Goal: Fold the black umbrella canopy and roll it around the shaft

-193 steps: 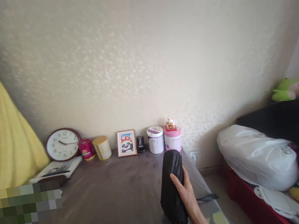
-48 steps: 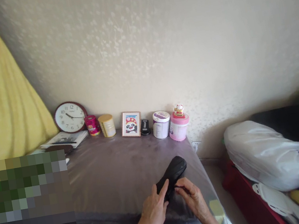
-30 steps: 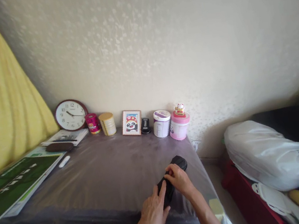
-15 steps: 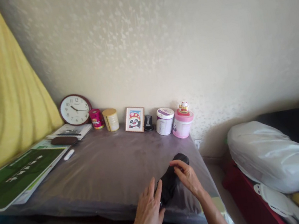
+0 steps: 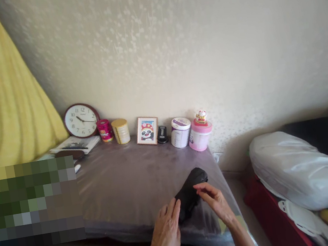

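A folded black umbrella (image 5: 190, 188) lies slantwise near the front right corner of the covered table. Its near end is partly hidden by my left hand (image 5: 166, 228), which holds it from the left with the fingers laid along its side. At the umbrella's right edge, past its middle, my right hand (image 5: 212, 198) has thumb and forefinger pinched together on what seems to be the fabric or strap. The exact bit in that pinch is too small to make out.
Along the wall stand a clock (image 5: 81, 120), a pink can (image 5: 105, 130), a yellow-lidded jar (image 5: 121, 131), a panda picture frame (image 5: 147, 131), and two tubs, one white (image 5: 180, 132) and one pink (image 5: 200, 135). Right of the table sits a white plastic bag (image 5: 297, 168). Blurred blocks cover the left side.
My right hand has shifted slightly right and toward me along the umbrella, and its fingertips have drawn into a pinch. My left hand stays at the near end. The umbrella's fabric looks smoother.
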The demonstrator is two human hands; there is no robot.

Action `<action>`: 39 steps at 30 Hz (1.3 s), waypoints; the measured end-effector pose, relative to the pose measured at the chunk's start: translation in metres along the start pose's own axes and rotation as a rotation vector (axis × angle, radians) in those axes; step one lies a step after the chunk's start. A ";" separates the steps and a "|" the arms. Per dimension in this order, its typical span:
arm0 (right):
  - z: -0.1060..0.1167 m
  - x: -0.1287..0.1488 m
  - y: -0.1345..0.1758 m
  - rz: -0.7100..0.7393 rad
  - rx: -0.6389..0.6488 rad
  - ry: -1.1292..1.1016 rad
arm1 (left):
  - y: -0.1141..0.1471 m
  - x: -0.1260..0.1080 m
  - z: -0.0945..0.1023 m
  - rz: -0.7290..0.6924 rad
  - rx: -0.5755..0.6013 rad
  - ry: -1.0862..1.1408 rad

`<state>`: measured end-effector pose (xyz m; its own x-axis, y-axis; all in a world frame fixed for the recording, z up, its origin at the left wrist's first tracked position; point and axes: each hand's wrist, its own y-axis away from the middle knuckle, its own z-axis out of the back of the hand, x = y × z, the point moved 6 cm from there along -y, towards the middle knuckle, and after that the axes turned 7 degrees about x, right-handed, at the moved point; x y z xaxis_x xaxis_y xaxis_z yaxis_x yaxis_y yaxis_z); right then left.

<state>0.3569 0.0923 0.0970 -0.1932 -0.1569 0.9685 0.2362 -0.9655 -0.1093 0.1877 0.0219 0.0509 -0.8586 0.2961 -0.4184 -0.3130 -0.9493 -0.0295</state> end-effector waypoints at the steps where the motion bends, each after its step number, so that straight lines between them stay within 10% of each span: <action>1: 0.008 -0.002 0.004 -0.013 -0.037 -0.014 | 0.000 0.000 0.001 0.002 -0.005 0.004; 16: 0.057 -0.077 0.030 -0.111 -0.373 -0.108 | -0.004 0.052 0.032 0.223 -0.160 -0.097; 27: 0.053 -0.097 0.026 -0.091 -0.338 -0.120 | -0.031 0.073 0.032 0.204 0.063 0.089; 39: 0.054 -0.087 0.029 0.016 -0.304 -0.095 | -0.029 0.036 0.055 0.138 0.100 0.347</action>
<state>0.4321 0.0888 0.0214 -0.0984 -0.1664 0.9811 -0.0600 -0.9831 -0.1727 0.1433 0.0663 0.0868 -0.7124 0.0969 -0.6950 -0.2573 -0.9575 0.1303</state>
